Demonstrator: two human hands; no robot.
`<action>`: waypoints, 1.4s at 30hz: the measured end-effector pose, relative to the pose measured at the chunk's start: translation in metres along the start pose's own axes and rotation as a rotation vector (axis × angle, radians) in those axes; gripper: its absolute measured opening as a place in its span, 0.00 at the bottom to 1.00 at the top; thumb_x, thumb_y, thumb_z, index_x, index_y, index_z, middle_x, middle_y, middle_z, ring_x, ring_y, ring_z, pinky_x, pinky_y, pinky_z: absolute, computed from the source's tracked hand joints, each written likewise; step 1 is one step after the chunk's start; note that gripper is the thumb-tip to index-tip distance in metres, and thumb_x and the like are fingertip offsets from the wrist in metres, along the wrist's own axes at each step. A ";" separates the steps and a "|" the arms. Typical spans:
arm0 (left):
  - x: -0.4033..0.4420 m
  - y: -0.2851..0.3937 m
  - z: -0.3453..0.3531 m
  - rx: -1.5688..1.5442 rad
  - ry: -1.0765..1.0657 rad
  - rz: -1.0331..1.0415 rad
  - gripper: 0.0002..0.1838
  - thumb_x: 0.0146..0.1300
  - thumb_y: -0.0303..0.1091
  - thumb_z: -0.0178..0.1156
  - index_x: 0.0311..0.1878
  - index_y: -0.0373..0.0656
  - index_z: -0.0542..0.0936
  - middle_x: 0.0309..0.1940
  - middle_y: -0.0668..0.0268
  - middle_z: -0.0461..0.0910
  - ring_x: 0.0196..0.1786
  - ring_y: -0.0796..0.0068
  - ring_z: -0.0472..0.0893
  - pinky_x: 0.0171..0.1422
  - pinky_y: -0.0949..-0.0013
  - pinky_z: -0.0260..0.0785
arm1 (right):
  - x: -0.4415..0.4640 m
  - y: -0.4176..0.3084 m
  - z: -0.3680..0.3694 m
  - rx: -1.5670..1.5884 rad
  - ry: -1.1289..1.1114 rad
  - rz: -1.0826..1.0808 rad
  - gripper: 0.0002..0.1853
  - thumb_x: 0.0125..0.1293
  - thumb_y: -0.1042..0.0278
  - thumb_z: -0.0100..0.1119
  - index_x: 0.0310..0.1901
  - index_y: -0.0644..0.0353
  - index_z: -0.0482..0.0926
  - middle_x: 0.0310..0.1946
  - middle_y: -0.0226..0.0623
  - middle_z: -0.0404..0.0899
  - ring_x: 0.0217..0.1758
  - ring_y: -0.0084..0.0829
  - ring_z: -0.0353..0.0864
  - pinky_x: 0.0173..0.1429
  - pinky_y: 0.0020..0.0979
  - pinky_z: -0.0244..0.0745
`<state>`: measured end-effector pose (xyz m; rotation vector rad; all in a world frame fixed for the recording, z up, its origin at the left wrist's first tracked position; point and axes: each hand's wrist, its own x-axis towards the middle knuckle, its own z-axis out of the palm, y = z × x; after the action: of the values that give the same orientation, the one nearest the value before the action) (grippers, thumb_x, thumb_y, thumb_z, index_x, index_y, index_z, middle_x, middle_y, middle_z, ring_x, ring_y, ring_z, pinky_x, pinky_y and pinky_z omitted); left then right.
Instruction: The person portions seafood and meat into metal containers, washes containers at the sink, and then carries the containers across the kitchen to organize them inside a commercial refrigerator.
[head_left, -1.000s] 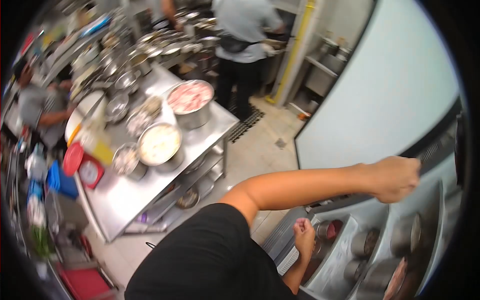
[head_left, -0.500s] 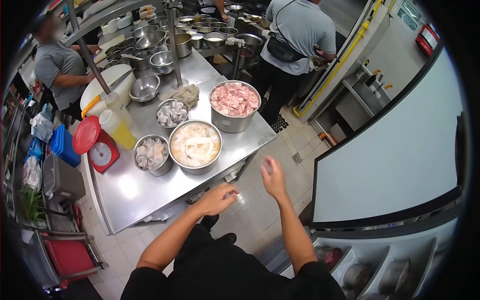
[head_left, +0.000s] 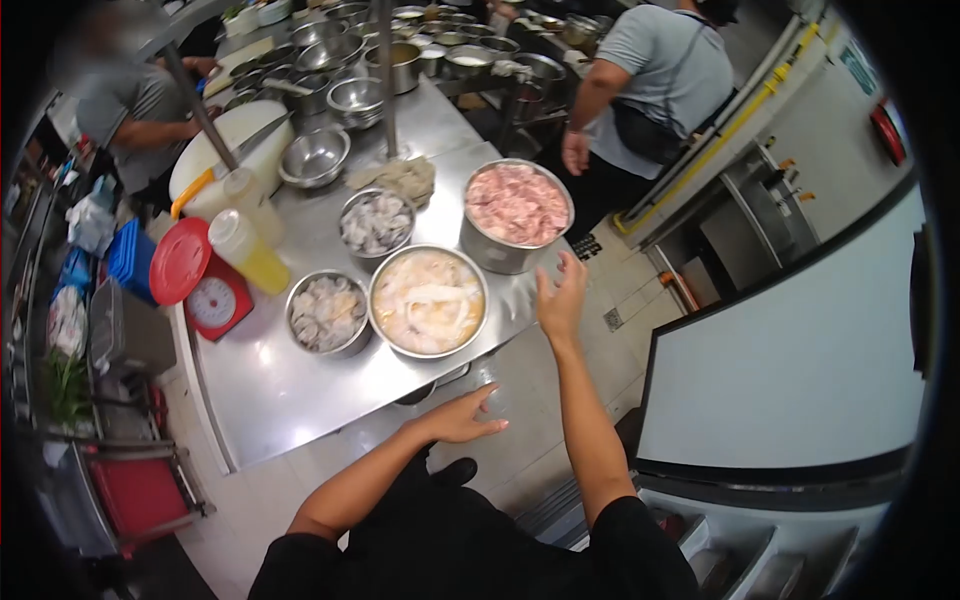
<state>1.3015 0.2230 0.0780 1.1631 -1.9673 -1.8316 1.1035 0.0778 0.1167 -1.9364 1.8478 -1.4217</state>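
At the steel table (head_left: 270,390), left hand (head_left: 453,419) and right hand (head_left: 562,312) spread their fingers (head_left: 571,271) near filled pots (head_left: 502,258).

By my R hand (head_left: 560,300): round metal pot (head_left: 500,256), upright, open-topped, heaped to abt the rim w/ pink meat pcs (head_left: 515,203); can't quite tell if I'm touching it. Nearer my L hand (head_left: 465,415): 2nd metal pot (head_left: 428,353), upright, full of pale pcs in cloudy liq. Both nr the tabletop (head_left: 270,400) edge.

Bright light; white glare on steel table (head_left: 262,392); edges bowed, corners black; upper-left patch blurred.
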 end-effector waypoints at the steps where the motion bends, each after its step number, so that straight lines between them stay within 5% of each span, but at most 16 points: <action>1: 0.001 0.000 -0.002 0.033 -0.028 0.017 0.50 0.59 0.61 0.59 0.73 0.37 0.49 0.52 0.50 0.72 0.44 0.66 0.78 0.48 0.66 0.72 | -0.008 -0.003 -0.005 0.015 -0.066 0.127 0.23 0.58 0.70 0.64 0.54 0.66 0.71 0.49 0.51 0.72 0.54 0.44 0.72 0.58 0.37 0.67; 6: -0.009 -0.004 -0.007 0.052 -0.036 0.002 0.50 0.58 0.60 0.60 0.71 0.32 0.51 0.49 0.45 0.74 0.45 0.61 0.78 0.51 0.64 0.71 | -0.042 -0.019 -0.009 0.339 -0.343 0.490 0.18 0.59 0.71 0.64 0.49 0.66 0.73 0.43 0.44 0.75 0.45 0.34 0.77 0.49 0.31 0.72; 9: -0.016 -0.022 -0.003 -0.004 -0.028 -0.005 0.50 0.59 0.59 0.60 0.71 0.32 0.52 0.49 0.46 0.74 0.45 0.61 0.78 0.52 0.63 0.70 | -0.063 -0.069 -0.015 0.555 -0.340 0.241 0.16 0.57 0.70 0.67 0.45 0.64 0.75 0.48 0.46 0.74 0.47 0.36 0.77 0.49 0.32 0.73; 11: -0.018 -0.038 0.000 -0.064 -0.033 -0.038 0.46 0.62 0.56 0.58 0.71 0.32 0.52 0.50 0.50 0.74 0.43 0.65 0.78 0.50 0.66 0.71 | -0.067 -0.091 -0.019 0.245 -0.377 -0.238 0.19 0.51 0.70 0.72 0.42 0.63 0.74 0.54 0.52 0.69 0.57 0.46 0.73 0.57 0.37 0.70; 16: -0.025 -0.057 0.013 -0.366 0.168 -0.057 0.30 0.71 0.47 0.49 0.67 0.34 0.59 0.50 0.57 0.74 0.41 0.73 0.78 0.42 0.72 0.71 | -0.090 -0.072 0.010 0.336 -0.417 -0.191 0.22 0.41 0.70 0.77 0.35 0.62 0.72 0.61 0.61 0.63 0.62 0.55 0.68 0.60 0.40 0.68; 18: -0.030 -0.046 0.015 -0.848 0.446 -0.047 0.23 0.74 0.46 0.44 0.62 0.38 0.65 0.50 0.61 0.73 0.44 0.75 0.77 0.37 0.75 0.68 | -0.095 -0.072 0.002 0.363 -0.366 -0.155 0.21 0.41 0.70 0.77 0.33 0.63 0.72 0.61 0.61 0.63 0.60 0.55 0.70 0.57 0.40 0.69; 23: -0.028 -0.034 0.028 -1.197 0.517 0.040 0.18 0.74 0.44 0.43 0.58 0.42 0.65 0.48 0.67 0.74 0.43 0.76 0.77 0.30 0.80 0.63 | -0.118 -0.062 -0.047 0.351 -0.252 -0.147 0.21 0.36 0.69 0.80 0.29 0.60 0.75 0.58 0.59 0.69 0.58 0.51 0.75 0.56 0.37 0.73; 26: -0.023 -0.031 0.048 -1.147 0.414 0.104 0.16 0.74 0.42 0.45 0.57 0.42 0.66 0.44 0.67 0.76 0.40 0.78 0.78 0.27 0.82 0.60 | -0.130 -0.057 -0.096 0.341 -0.226 -0.064 0.21 0.35 0.68 0.80 0.30 0.60 0.76 0.60 0.60 0.68 0.60 0.50 0.74 0.58 0.36 0.72; 30: -0.022 0.006 0.091 -1.053 0.255 -0.032 0.12 0.71 0.38 0.51 0.49 0.40 0.71 0.28 0.67 0.76 0.25 0.85 0.70 0.23 0.82 0.58 | -0.163 -0.049 -0.177 0.188 -0.101 -0.043 0.22 0.37 0.63 0.80 0.31 0.60 0.78 0.43 0.44 0.79 0.48 0.41 0.80 0.51 0.35 0.75; 31: -0.019 0.020 0.097 -0.829 0.199 -0.044 0.10 0.69 0.36 0.52 0.47 0.41 0.72 0.25 0.70 0.74 0.24 0.86 0.70 0.23 0.82 0.59 | -0.168 -0.055 -0.201 0.111 -0.032 -0.062 0.22 0.38 0.60 0.80 0.32 0.59 0.78 0.35 0.38 0.79 0.41 0.39 0.80 0.47 0.35 0.76; 32: -0.003 0.013 0.110 -0.847 0.238 -0.035 0.12 0.68 0.31 0.47 0.51 0.39 0.73 0.33 0.70 0.76 0.23 0.89 0.69 0.21 0.85 0.59 | -0.176 -0.058 -0.223 0.089 0.021 0.013 0.23 0.38 0.59 0.80 0.33 0.59 0.78 0.37 0.39 0.79 0.42 0.40 0.79 0.48 0.35 0.75; 36: 0.024 0.121 0.144 -0.532 -0.096 0.443 0.25 0.66 0.46 0.54 0.55 0.33 0.74 0.26 0.64 0.80 0.21 0.81 0.70 0.24 0.77 0.63 | -0.177 -0.113 -0.336 -0.157 0.338 -0.029 0.23 0.38 0.60 0.78 0.30 0.59 0.73 0.42 0.42 0.75 0.47 0.46 0.77 0.48 0.37 0.74; 38: 0.042 0.157 0.147 -0.414 -0.252 0.375 0.24 0.66 0.45 0.54 0.54 0.33 0.74 0.31 0.61 0.82 0.22 0.81 0.71 0.24 0.77 0.64 | -0.178 -0.151 -0.372 -0.280 0.487 -0.027 0.24 0.36 0.60 0.79 0.31 0.59 0.74 0.41 0.43 0.76 0.46 0.44 0.77 0.49 0.35 0.73; 39: 0.044 0.190 0.166 -0.581 -0.338 0.501 0.16 0.70 0.42 0.51 0.50 0.39 0.74 0.31 0.72 0.74 0.22 0.87 0.68 0.24 0.83 0.60 | -0.180 -0.168 -0.391 -0.374 0.536 0.027 0.24 0.36 0.60 0.80 0.31 0.59 0.74 0.41 0.43 0.76 0.46 0.43 0.77 0.49 0.34 0.73; 41: 0.035 0.256 0.184 -0.518 -0.483 0.521 0.19 0.70 0.47 0.52 0.49 0.38 0.74 0.29 0.71 0.73 0.21 0.87 0.69 0.22 0.81 0.60 | -0.182 -0.206 -0.429 -0.562 0.653 0.106 0.24 0.36 0.61 0.80 0.31 0.59 0.75 0.40 0.42 0.77 0.46 0.40 0.78 0.49 0.33 0.74; 42: 0.026 0.291 0.193 -0.533 -0.555 0.549 0.19 0.70 0.44 0.52 0.50 0.34 0.72 0.23 0.69 0.73 0.17 0.87 0.67 0.19 0.83 0.50 | -0.179 -0.226 -0.445 -0.663 0.720 0.123 0.24 0.36 0.61 0.81 0.31 0.59 0.75 0.39 0.42 0.77 0.45 0.38 0.79 0.48 0.33 0.74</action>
<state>1.0468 0.3246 0.2960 -0.0521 -1.6029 -2.2656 1.0032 0.5057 0.4138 -1.5521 3.0178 -1.7726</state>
